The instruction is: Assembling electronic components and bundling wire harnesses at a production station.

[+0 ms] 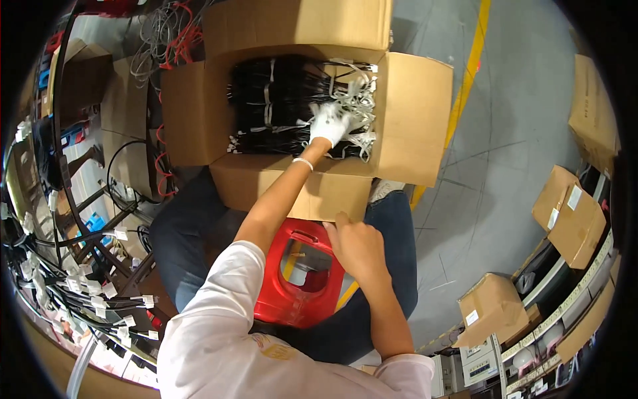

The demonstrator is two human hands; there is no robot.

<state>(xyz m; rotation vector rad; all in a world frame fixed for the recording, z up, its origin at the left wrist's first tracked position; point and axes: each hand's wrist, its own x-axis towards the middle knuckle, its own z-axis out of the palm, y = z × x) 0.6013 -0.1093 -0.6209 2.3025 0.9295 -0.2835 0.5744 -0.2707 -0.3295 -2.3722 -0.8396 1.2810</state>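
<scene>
In front of me an open cardboard box (292, 189) holds bundles of black cables (249, 110) with white ties and white connector ends. At its right side lies a tangle of pale, whitish loops (359, 100). My left hand (328, 124), in a white glove, reaches into the box at the edge of this tangle; its fingers are blurred and partly lost among the white strands. Bare, my right hand (359, 246) is at the lower edge of the near flap, with bent fingers gripping that edge. A red plastic stool (286, 302) with an opening stands below, between my legs.
Black cables with white tags (100, 292) hang on a rack at the left. Red and grey cables (176, 36) are bundled beyond the box's left side. Cardboard boxes (571, 213) stand along shelving at the right. A yellow line (465, 86) crosses the grey floor.
</scene>
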